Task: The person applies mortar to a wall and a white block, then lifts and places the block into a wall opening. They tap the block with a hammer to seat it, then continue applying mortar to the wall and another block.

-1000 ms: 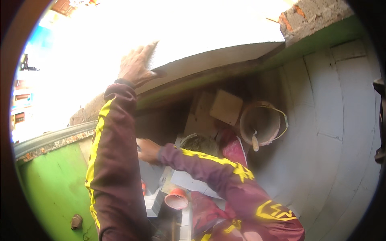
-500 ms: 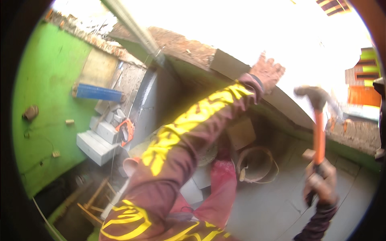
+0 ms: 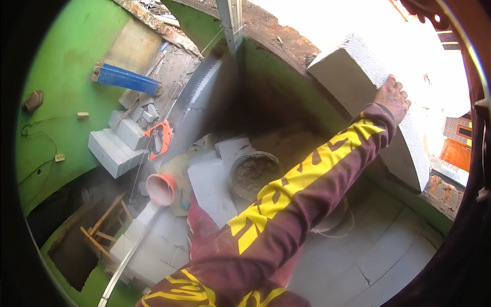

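Note:
My left hand (image 3: 393,100) rests on the upper edge of a large light-grey concrete block (image 3: 353,77), its fingers bent over the rough face. The block sits tilted in view along the top of a green-sided wall (image 3: 307,92). My left arm, in a maroon and yellow sleeve, reaches across the middle. My right hand cannot be made out; a dark maroon shape (image 3: 460,256) fills the right rim, and I cannot tell whether it is my sleeve. Below the arm stands a round bucket (image 3: 254,166) with grey mortar inside.
An orange bucket (image 3: 161,188) lies tipped near stacked pale blocks (image 3: 115,153). An orange-handled saw (image 3: 162,137) leans beside them. A blue beam (image 3: 128,79) juts from the left. A metal profile (image 3: 231,20) rises at the wall's corner, and a wooden frame (image 3: 97,235) stands lower left.
The view has shifted, showing more of the block and mortar bucket. My left hand stays on the block. My right hand and the orange-handled hammer it held have left clear view.

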